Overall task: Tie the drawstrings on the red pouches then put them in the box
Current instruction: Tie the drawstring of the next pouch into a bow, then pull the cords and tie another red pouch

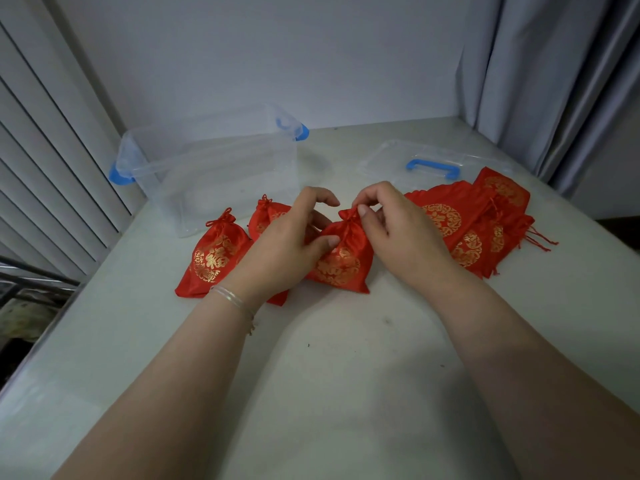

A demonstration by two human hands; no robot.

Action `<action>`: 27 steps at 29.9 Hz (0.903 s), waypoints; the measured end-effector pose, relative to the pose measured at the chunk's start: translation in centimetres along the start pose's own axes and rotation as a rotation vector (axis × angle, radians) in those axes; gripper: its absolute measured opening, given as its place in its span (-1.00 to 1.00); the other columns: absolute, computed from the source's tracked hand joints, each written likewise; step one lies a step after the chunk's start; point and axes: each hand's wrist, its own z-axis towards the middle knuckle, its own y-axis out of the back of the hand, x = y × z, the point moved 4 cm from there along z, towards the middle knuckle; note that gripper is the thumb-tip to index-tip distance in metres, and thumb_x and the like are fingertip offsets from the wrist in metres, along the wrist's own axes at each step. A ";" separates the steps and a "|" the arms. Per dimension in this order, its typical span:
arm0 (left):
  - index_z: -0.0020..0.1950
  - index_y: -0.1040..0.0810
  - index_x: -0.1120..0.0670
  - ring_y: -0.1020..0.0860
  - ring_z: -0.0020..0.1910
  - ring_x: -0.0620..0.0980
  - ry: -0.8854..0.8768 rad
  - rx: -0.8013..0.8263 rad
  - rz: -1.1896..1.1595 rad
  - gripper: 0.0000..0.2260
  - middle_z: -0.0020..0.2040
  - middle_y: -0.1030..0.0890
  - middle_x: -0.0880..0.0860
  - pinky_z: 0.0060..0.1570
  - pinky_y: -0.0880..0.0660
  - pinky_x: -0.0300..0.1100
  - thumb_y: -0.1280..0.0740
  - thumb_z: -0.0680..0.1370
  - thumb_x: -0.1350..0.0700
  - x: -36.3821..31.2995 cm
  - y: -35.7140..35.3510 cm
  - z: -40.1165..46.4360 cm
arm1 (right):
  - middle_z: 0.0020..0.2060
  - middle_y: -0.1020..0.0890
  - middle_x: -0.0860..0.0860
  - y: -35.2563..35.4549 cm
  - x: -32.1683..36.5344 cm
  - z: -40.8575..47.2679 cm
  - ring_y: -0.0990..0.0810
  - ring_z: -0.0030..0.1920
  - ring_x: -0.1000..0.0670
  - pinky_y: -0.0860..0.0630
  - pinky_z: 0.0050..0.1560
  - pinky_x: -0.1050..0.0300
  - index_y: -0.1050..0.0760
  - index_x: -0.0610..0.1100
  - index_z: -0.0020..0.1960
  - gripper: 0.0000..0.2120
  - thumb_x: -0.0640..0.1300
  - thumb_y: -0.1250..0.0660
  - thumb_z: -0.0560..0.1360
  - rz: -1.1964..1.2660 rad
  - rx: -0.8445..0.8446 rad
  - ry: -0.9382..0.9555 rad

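Note:
A red pouch [341, 268] with a gold emblem lies in the middle of the table, its neck gathered. My right hand [398, 226] pinches the top of that neck and its drawstring. My left hand [291, 240] holds the pouch's left side, thumb pressed against the fabric below the neck. Two tied pouches lie to the left, one [211, 258] in front and another [266, 216] behind, partly hidden by my left hand. A stack of flat, untied pouches [471, 220] lies to the right. The clear plastic box [221, 168] with blue latches stands open at the back left.
The box's clear lid [433, 164] with a blue handle lies flat at the back right. A grey curtain [554, 81] hangs at the right, slatted panels at the left. The table's left edge [52, 327] drops off beside a dark gap.

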 end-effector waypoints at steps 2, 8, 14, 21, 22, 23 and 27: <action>0.15 -0.33 -0.10 -0.56 -0.25 -0.14 0.020 -0.086 -0.070 -0.69 -0.10 -0.59 -0.02 -0.21 -0.52 -0.31 -0.34 0.54 0.21 0.2 0.3 0.1 | -0.12 -0.53 0.19 0.1 -0.9 0.1 -0.55 -0.22 0.10 -0.50 -0.17 0.05 -0.38 -0.01 0.09 -0.86 -0.07 -0.25 0.54 0.061 -0.030 -0.073; 0.05 -0.35 -0.08 -0.57 -0.21 -0.01 0.264 -0.471 -0.033 -0.78 -0.14 -0.58 -0.07 -0.18 -0.52 -0.09 -0.33 0.53 0.16 3.9 3.0 0.2 | 0.26 -0.44 -0.13 2.6 -5.6 0.5 -0.35 0.29 -0.18 -0.33 0.23 -0.08 -0.33 -0.11 0.31 -0.58 -0.03 -0.28 0.50 -0.420 -0.127 -0.444; 0.15 -0.38 0.04 -0.50 -0.04 0.03 0.397 -0.483 0.221 -0.77 -0.01 -0.59 -0.01 -0.09 -0.40 -0.13 -0.33 0.53 0.13 5.9 3.5 0.1 | 0.36 -0.31 -0.20 2.7 -8.6 0.2 -0.23 0.36 -0.23 -0.21 0.31 -0.18 -0.23 -0.18 0.41 -0.41 0.08 -0.28 0.51 -0.610 0.020 -0.688; 0.11 -0.50 0.08 -0.43 0.08 0.12 0.148 -0.632 0.522 -0.80 0.08 -0.57 0.06 0.05 -0.35 -0.07 -0.27 0.56 0.01 3.9 3.2 -0.1 | 0.26 -0.42 -0.14 3.3 -8.6 0.5 -0.32 0.29 -0.19 -0.27 0.23 -0.12 -0.45 -0.07 0.28 -0.65 0.03 -0.24 0.54 -0.564 -0.083 -0.611; 0.09 -0.52 0.08 -0.43 0.06 0.10 0.107 -0.639 0.508 -0.82 0.07 -0.57 0.04 0.03 -0.33 -0.12 -0.27 0.57 0.02 3.4 3.1 -0.1 | 0.24 -0.44 -0.13 3.5 -8.3 0.6 -0.33 0.28 -0.19 -0.27 0.23 -0.11 -0.47 -0.06 0.25 -0.68 0.02 -0.24 0.54 -0.518 -0.130 -0.560; 0.07 -0.54 0.08 -0.44 0.04 0.07 0.072 -0.630 0.477 -0.84 0.04 -0.58 0.02 -0.01 -0.31 -0.18 -0.27 0.57 0.03 2.8 2.9 -0.1 | 0.22 -0.45 -0.12 3.7 -7.8 0.7 -0.34 0.27 -0.19 -0.28 0.22 -0.08 -0.49 -0.06 0.21 -0.71 0.01 -0.26 0.54 -0.456 -0.183 -0.489; -0.04 -0.62 0.08 -0.52 -0.14 -0.10 -0.029 -0.510 0.313 -0.76 -0.17 -0.62 -0.06 -0.13 -0.38 -0.21 -0.23 0.60 -0.03 0.5 1.7 -0.2 | 0.10 -0.50 -0.07 3.3 -4.3 0.9 -0.39 0.18 -0.10 -0.29 0.16 0.17 -0.57 -0.09 0.08 -0.79 -0.06 -0.35 0.48 -0.160 -0.289 -0.120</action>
